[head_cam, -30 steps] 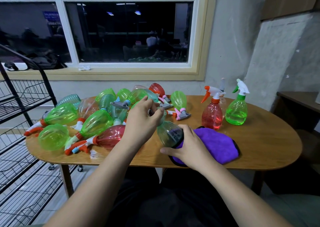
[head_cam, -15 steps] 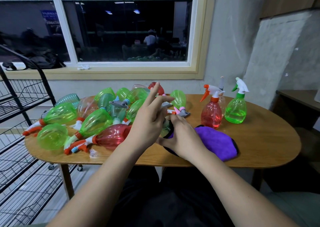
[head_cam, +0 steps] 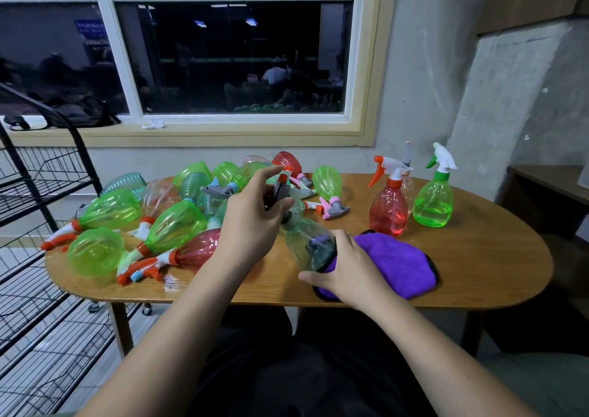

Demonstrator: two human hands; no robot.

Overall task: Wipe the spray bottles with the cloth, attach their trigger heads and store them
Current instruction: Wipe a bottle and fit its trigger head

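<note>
Entries logged from my head view, 1 moment:

1. Clear bottle (head_cam: pixel 307 244): held above the near middle of the wooden table (head_cam: pixel 478 276), tilted, neck up and toward the left, base down toward the near edge.
2. Grey trigger head (head_cam: pixel 281 193): sits at the neck of the clear bottle. I cannot tell whether it is screwed home.
3. Left hand (head_cam: pixel 251 222): fingers and thumb curled round the grey trigger head at the neck.
4. Right hand (head_cam: pixel 347 267): fingers wrapped over the lower body of the clear bottle, thumb stretched out to the left, palm lying on the purple cloth (head_cam: pixel 395 263).
5. Purple cloth: bunched on the table under and to the right of the right hand, dark edging showing along its rim.
6. Red bottle (head_cam: pixel 388 219): upright, white and orange head fitted, just beyond the cloth.
7. Green bottle (head_cam: pixel 433 204): upright, white and green head fitted, just right of the red bottle.
8. Heap of lying bottles (head_cam: pixel 178 225): mostly green, some red and clear, spread over the table's left half, several with heads on.
9. Loose pink and grey head (head_cam: pixel 334 208): lying between the heap and the red bottle.
10. Black wire rack (head_cam: pixel 28 177): standing at the table's left end.
</note>
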